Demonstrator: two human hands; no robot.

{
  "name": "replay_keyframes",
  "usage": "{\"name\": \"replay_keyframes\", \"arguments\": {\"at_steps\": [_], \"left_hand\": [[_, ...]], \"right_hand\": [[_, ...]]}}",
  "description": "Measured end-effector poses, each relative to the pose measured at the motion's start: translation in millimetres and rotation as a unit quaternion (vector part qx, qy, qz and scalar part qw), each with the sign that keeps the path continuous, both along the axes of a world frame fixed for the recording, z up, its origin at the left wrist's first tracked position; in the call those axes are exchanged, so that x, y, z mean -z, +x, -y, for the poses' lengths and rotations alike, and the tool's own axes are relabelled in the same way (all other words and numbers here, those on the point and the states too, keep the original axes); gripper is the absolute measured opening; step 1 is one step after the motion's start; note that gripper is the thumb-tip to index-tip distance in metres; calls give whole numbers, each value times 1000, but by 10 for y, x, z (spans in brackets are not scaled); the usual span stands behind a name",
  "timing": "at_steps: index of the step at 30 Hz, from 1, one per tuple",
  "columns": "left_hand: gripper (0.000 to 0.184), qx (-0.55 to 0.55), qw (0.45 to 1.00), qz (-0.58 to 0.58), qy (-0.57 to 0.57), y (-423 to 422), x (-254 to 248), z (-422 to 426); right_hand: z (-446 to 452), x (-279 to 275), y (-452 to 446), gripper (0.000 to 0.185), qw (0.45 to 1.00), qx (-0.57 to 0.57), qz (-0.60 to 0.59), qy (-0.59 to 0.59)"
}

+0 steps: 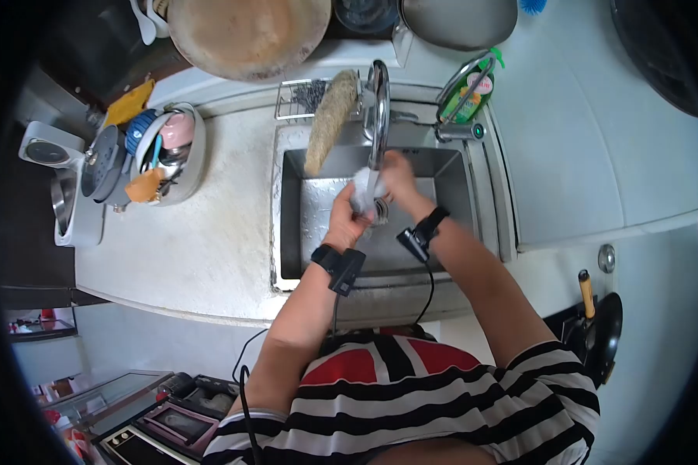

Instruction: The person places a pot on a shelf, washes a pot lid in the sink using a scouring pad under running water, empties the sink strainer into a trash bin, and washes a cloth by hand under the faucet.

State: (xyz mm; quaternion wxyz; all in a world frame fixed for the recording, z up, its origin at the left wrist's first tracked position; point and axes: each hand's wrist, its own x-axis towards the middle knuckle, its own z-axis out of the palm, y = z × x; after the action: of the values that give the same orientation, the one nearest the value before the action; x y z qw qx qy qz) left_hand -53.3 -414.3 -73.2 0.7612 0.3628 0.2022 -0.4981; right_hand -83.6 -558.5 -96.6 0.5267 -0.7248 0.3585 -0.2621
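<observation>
A whitish, rounded object [360, 198], possibly a small bowl or cup, is under the curved metal faucet [381, 108] above the sink. Its kind is unclear through blur and the faucet. My left hand [347, 221] has its fingers closed around the object's near left side. On the other side, my right hand [401, 182] is close against the object and the faucet. Motion smears its fingers, so their grip does not show. Beneath both hands lies the metal sink [302, 260], with its drain [381, 211] partly visible.
A loofah [333, 120] leans over the sink's back left edge beside a wire rack [291, 101]. Behind the right corner stands a green soap bottle [473, 97]. A white basin [196, 151] of dishes and utensils occupies the left counter. Large pans [248, 35] line the back.
</observation>
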Motion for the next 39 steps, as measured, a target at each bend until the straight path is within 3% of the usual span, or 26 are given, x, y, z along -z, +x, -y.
{"name": "replay_keyframes", "arguments": {"at_steps": [1, 2, 3, 4, 5, 8, 11, 13, 15, 17, 19, 20, 24, 26, 28, 30, 31, 32, 33, 35, 38, 39], "left_hand": [[25, 5, 1000, -13, -1, 21, 185, -108], [25, 86, 939, 332, 24, 74, 482, -218], [25, 79, 960, 209, -171, 66, 548, -285], [24, 97, 939, 52, -326, 57, 609, -352], [24, 98, 938, 46, -329, 35, 526, -334], [24, -43, 987, -60, -141, -129, 334, -194], [26, 26, 988, 6, -155, -7, 398, -308], [26, 13, 987, 33, -154, 114, 316, -413], [27, 88, 963, -39, -254, 296, 355, -647], [29, 86, 946, -85, -300, 249, 365, -635], [31, -42, 987, -25, -151, 23, 63, -433], [32, 10, 995, -12, -98, 28, 318, -457], [31, 10, 992, -27, -126, 134, 215, -484], [30, 13, 983, 157, -90, 132, 266, -536], [28, 21, 940, 336, -51, 92, 307, -565], [27, 21, 906, 421, -33, 55, 289, -569], [27, 23, 976, 209, -64, 45, 257, -576], [26, 27, 995, -12, -91, 58, 228, -601], [26, 30, 995, -10, -91, 110, 235, -625], [23, 77, 975, -2, -209, 332, 308, -633], [20, 145, 914, 0, -378, 444, 479, -673], [20, 143, 914, -3, -380, 328, 479, -661]], "right_hand": [[-248, 77, -121, 34, 995, -98, 31, -12], [-648, -205, -311, 18, 986, -130, -17, -106], [-928, -272, -401, 16, 960, -160, 25, -230], [-1157, -621, -507, 18, 960, -179, -35, -213], [-1304, -895, -547, 21, 956, -196, -93, -195], [-928, -319, -191, 29, 942, -163, -192, -222], [-930, -574, 83, 28, 952, -70, -249, -164], [-1154, -499, -25, 24, 954, -83, -189, -217], [-1544, -750, -243, 20, 945, -232, -108, -202], [-1490, -534, -166, 17, 933, -235, -138, -237], [-983, -39, 92, 19, 916, -132, -165, -341], [-928, -198, 188, 18, 950, -59, -174, -252], [-1381, -480, 28, 17, 931, -56, -149, -328], [-1739, -658, -146, 23, 930, -190, -140, -281], [-1477, -408, 76, 23, 934, -126, -155, -296], [-1226, -385, 277, 25, 933, -64, -166, -312], [-1145, -493, 343, 23, 947, -38, -170, -270], [-1135, -556, 378, 22, 959, -8, -171, -225], [-1250, -564, 296, 22, 960, -5, -170, -224], [-1549, -583, 59, 23, 907, -138, -72, -390], [-1612, -569, 24, 22, 915, -135, -35, -378], [-1563, -539, 43, 22, 917, -134, -22, -374]]}}
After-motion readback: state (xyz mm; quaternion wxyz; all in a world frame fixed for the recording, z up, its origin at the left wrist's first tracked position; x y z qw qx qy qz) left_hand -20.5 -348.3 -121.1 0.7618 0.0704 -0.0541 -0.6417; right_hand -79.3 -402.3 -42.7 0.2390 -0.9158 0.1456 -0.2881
